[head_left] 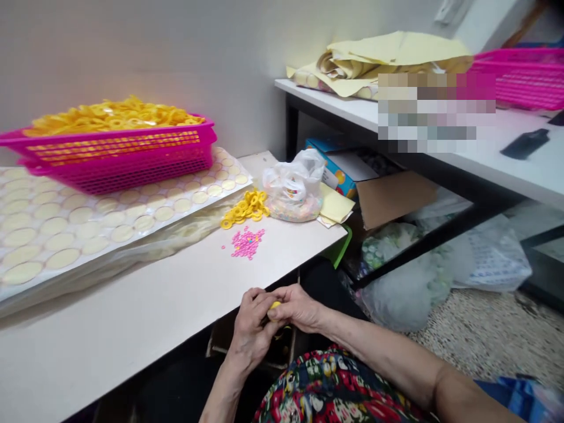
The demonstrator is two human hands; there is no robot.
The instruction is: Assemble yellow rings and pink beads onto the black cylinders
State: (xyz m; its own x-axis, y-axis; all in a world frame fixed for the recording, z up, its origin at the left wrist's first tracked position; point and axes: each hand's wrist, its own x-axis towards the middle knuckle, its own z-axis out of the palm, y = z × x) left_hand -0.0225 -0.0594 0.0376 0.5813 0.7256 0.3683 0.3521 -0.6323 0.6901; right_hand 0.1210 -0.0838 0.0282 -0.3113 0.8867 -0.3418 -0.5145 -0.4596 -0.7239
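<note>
My left hand (253,329) and my right hand (299,308) meet just off the table's front edge, above my lap. Between their closed fingers shows a small, rounded yellow plastic piece (275,305); the fingers cover most of it. Below them, an open cardboard box (215,342) has some yellow pieces inside, largely hidden by my hands. On the table beyond lies a scattered pile of small pink beads (247,243), a few of other colours among them. Behind the beads is a small heap of yellow ring-shaped pieces (247,208).
Stacked pink baskets (132,167) heaped with yellow rings stand on sheets of round stickers (118,218). A plastic bag of small pieces (294,194) sits at the table's far corner. At right are another table (445,150), a cardboard box (392,200) and filled bags (396,288).
</note>
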